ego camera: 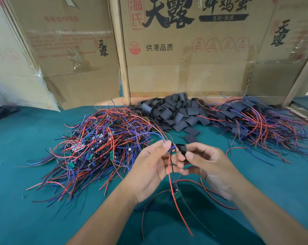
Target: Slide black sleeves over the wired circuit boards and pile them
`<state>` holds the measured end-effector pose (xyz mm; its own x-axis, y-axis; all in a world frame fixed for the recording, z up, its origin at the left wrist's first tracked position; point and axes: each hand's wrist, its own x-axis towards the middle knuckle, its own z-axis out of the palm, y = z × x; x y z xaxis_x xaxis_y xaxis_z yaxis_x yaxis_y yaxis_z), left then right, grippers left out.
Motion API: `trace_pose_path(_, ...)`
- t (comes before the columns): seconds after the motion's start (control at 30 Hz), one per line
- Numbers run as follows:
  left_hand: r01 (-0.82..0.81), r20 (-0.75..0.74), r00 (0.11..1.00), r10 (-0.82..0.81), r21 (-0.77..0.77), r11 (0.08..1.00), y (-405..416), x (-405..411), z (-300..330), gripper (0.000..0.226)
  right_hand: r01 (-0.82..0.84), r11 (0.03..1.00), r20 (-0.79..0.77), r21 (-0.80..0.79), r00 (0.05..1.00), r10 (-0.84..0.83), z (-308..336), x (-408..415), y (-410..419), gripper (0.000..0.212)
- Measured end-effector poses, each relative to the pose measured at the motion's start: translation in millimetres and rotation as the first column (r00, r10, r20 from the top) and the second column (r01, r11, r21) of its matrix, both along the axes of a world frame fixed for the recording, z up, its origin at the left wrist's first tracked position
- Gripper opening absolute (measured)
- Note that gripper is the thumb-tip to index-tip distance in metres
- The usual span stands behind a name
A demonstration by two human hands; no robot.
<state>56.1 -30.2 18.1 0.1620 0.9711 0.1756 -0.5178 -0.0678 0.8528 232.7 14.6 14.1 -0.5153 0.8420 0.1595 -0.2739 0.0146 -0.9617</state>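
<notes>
Fingertips [164, 144] of the left hand [149, 167] are pinching a small wired circuit board [172, 149] by its upper edge, the thumb and forefinger pressing together where the red and blue leads leave it. Facing it, the right hand [208, 165] is gripping a black sleeve [181, 149] between thumb and forefinger, the open mouth of the sleeve lying just beside the board; whether the two are touching cannot be told. The remaining fingers of both hands are curling loosely below. A red wire [174, 197] is hanging from the held board, passing down between the wrists.

Beneath the hands, a second green board [177, 195] with its own leads is lying on the teal table cover [26, 200]. To the left, a tangled heap of unsleeved boards [96, 144] is spreading red, blue and black wires across the cloth. Beyond the hands, in the middle, a mound of loose black sleeves [174, 112] is resting against the cartons. To the right, a pile of sleeved boards [255, 119] is lying with wires trailing toward the near edge. Behind all three, printed cardboard cartons [185, 59] are standing upright, forming a wall.
</notes>
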Motion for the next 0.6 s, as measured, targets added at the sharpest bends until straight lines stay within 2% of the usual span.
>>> trace_pose_path(0.1, -0.108, -0.018, 0.994, 0.108, -0.04, 0.993, 1.4, -0.4, 1.9, 0.019, 0.072, 0.997, 0.027, 0.005, 0.997, -0.072, 1.3, 6.9, 4.5, 0.021)
trace_pose_path(0.13, -0.163, -0.002, 0.987, 0.163, -0.053, 0.985, 2.6, -2.8, 3.9, 0.02, 0.125, 0.988, 0.119, 0.089, 0.984, -0.135, 2.1, 10.7, 7.3, 0.015)
trace_pose_path(0.2, -0.266, 0.046, 0.962, 0.269, -0.065, 0.962, 5.4, -11.6, 8.4, 0.02, 0.156, 0.932, 0.353, 0.327, 0.894, -0.274, 2.9, 19.8, 14.8, 0.015)
trace_pose_path(0.27, -0.346, 0.075, 0.933, 0.351, -0.072, 0.935, 7.7, -22.3, 12.1, 0.019, 0.136, 0.917, 0.422, 0.376, 0.855, -0.3, 3.3, 28.2, 20.7, 0.016)
trace_pose_path(0.33, -0.394, 0.103, 0.91, 0.402, -0.091, 0.915, 9.2, -31.5, 13.0, 0.014, 0.08, 0.959, 0.4, 0.273, 0.897, -0.189, 5.2, 35.1, 22.5, 0.019)
trace_pose_path(0.4, -0.415, 0.134, 0.894, 0.428, -0.115, 0.902, 10.2, -37.1, 13.3, 0.01, -0.031, 0.993, 0.374, 0.112, 0.927, -0.013, 5.2, 40.8, 24.3, 0.031)
trace_pose_path(0.5, -0.432, 0.167, 0.876, 0.452, -0.14, 0.891, 10.7, -41.6, 13.8, 0.012, -0.182, 0.978, 0.372, -0.099, 0.905, 0.206, 2.2, 46.3, 24.9, 0.042)
trace_pose_path(0.6, -0.424, 0.212, 0.868, 0.448, -0.152, 0.893, 11.6, -43.7, 14.3, 0.014, -0.25, 0.952, 0.362, -0.177, 0.883, 0.299, -2.0, 46.6, 24.6, 0.04)
